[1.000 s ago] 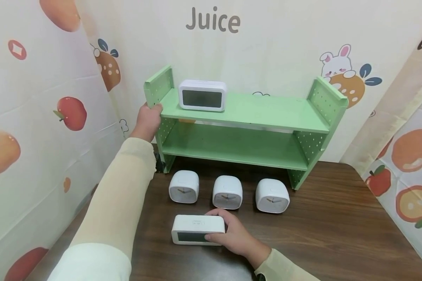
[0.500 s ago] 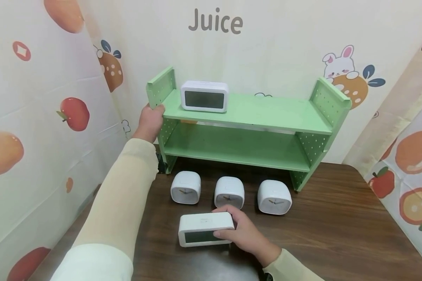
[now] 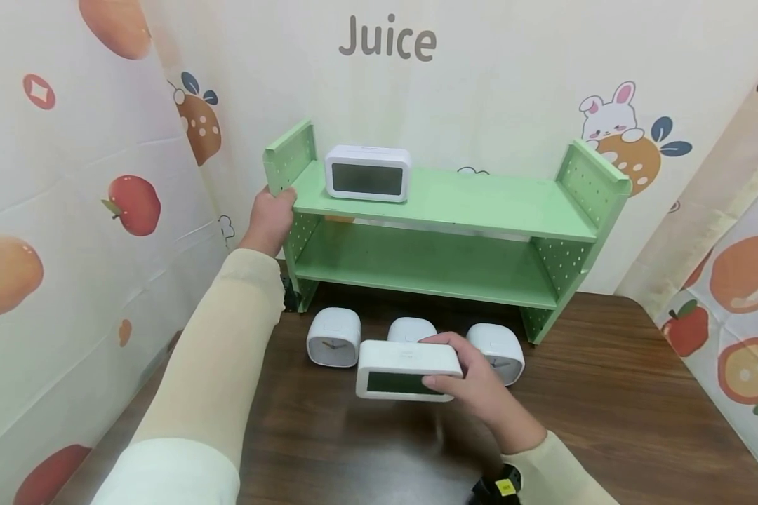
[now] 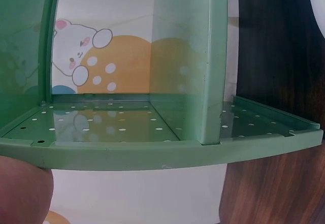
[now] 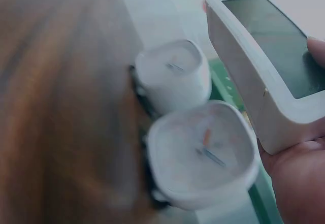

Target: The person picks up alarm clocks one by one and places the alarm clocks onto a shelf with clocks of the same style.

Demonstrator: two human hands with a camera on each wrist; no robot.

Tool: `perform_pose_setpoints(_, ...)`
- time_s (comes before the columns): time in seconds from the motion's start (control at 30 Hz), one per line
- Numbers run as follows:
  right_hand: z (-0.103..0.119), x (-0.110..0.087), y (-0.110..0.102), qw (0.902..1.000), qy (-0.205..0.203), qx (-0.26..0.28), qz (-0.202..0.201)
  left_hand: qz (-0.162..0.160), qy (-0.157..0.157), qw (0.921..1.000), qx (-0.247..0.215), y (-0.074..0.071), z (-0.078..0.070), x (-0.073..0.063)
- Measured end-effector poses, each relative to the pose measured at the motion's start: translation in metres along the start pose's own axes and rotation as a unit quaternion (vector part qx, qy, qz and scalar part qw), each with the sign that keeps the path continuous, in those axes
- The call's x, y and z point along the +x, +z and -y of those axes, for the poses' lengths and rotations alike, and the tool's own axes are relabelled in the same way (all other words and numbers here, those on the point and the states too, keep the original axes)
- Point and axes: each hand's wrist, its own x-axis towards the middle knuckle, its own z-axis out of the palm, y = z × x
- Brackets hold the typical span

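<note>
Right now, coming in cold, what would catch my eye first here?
Probably the green two-tier shelf standing on the dark wooden table, with a white digital clock near the left end of its upper tier. Then the right hand, holding a second digital clock above the table. Three small analog clocks line up in front of the shelf.

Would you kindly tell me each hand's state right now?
Left hand: holding the green shelf by its left end.
Right hand: holding a white rectangular clock.
</note>
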Motion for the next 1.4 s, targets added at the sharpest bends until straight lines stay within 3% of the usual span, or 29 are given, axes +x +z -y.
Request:
perform_pose_setpoints(0.23,0.016,-0.001,-0.028,0.9983,-0.033,-0.022,-0.042,0.003,-0.005,1.0000,-0.001,-0.001,0.001,0.002)
perform_pose_setpoints(0.5,0.033,-0.003,-0.056,0.9933,-0.088,0.056,-0.051,0.002,-0.008,1.0000,-0.005,0.000,-0.001,0.003)
perform_pose_setpoints(0.67,0.044,-0.010,-0.074,0.9888,-0.121,0.076,-0.045,0.005,-0.007,1.0000,-0.001,0.004,0.002,0.002)
perform_pose_setpoints(1.07,0.083,-0.005,-0.120,0.9917,-0.118,0.047,0.019,0.002,0.007,1.0000,-0.002,0.006,0.004,0.002)
perform_pose_setpoints(1.27,0.096,0.005,-0.131,0.9966,-0.081,0.016,-0.005,0.001,-0.001,1.0000,0.002,0.002,0.002,0.002)
perform_pose_setpoints(1.4,0.106,0.015,-0.138,0.9965,-0.078,0.030,-0.004,0.000,-0.003,1.0000,0.002,0.000,0.002,0.001)
